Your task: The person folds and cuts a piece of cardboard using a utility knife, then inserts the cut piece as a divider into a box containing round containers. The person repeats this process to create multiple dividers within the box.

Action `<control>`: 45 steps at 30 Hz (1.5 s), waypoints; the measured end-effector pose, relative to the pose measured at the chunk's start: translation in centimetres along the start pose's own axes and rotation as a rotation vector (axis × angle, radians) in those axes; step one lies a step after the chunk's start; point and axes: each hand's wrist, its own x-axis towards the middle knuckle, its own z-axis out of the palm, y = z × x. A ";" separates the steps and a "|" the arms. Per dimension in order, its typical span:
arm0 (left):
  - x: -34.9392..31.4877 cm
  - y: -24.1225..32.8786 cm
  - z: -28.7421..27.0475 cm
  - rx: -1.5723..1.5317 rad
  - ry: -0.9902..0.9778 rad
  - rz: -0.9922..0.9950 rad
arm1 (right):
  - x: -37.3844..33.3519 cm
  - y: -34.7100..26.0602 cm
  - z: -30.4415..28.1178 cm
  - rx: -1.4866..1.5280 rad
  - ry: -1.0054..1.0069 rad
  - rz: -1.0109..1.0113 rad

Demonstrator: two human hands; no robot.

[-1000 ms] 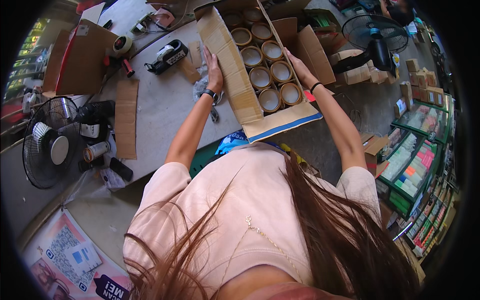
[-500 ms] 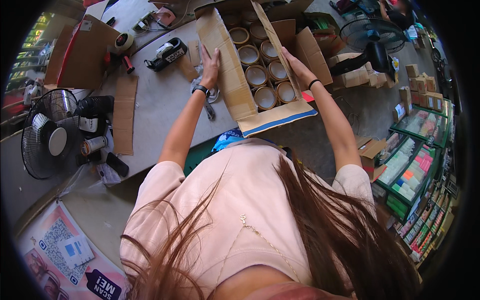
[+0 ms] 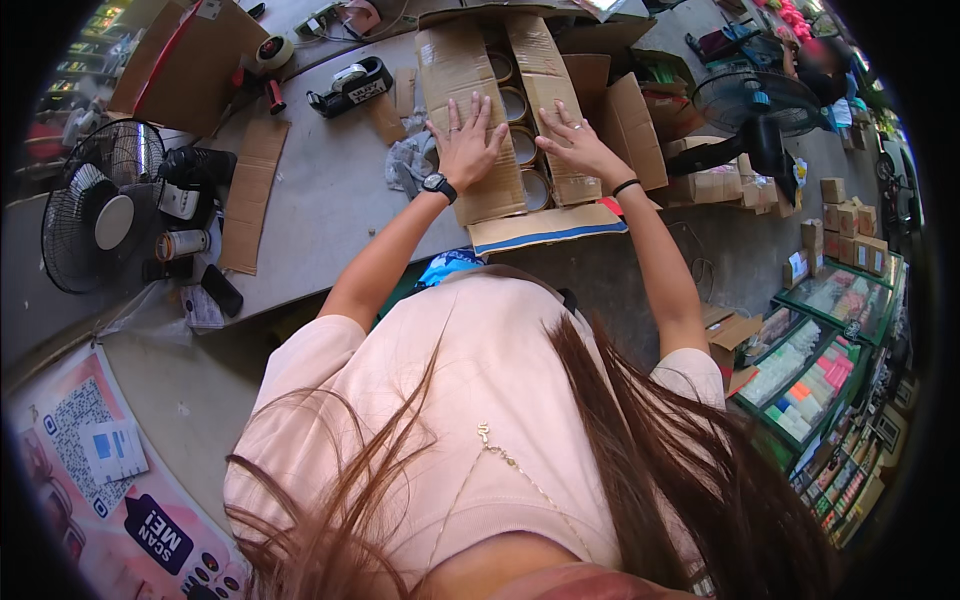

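A long cardboard box (image 3: 548, 229) stands before me at the table's right edge, its near flap with a blue stripe folded outward. My left hand (image 3: 468, 143) lies flat with spread fingers on the left flap (image 3: 452, 65). On the right flap (image 3: 545, 65) rests my right hand (image 3: 582, 150), also open, fingers pointing inward. Both long flaps are folded down over the contents. Through the gap between them show several round, brown-rimmed rolls (image 3: 524, 145) that look like packing tape; the flaps hide the others.
Left of the box are a black tape dispenser (image 3: 350, 88), crumpled plastic (image 3: 405, 163) and a flat cardboard strip (image 3: 254, 195). A desk fan (image 3: 105, 205) stands far left. Another fan (image 3: 755, 105), cartons and a display case (image 3: 805, 370) are on the right. Another person is at the far right.
Both long flaps have swung inward and down, covering most of the rolls. My hands have moved from the box's outer sides onto the tops of the flaps.
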 end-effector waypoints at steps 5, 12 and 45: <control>0.1 -2.4 3.7 0.256 0.164 0.117 | 1.0 -0.6 2.0 -0.083 -0.138 0.047; -0.2 0.0 3.1 0.369 0.090 0.100 | 0.3 -2.1 2.0 -0.140 -0.168 0.127; -12.9 -17.7 1.3 -1.300 0.353 -0.587 | -2.3 17.7 4.8 0.158 0.332 0.501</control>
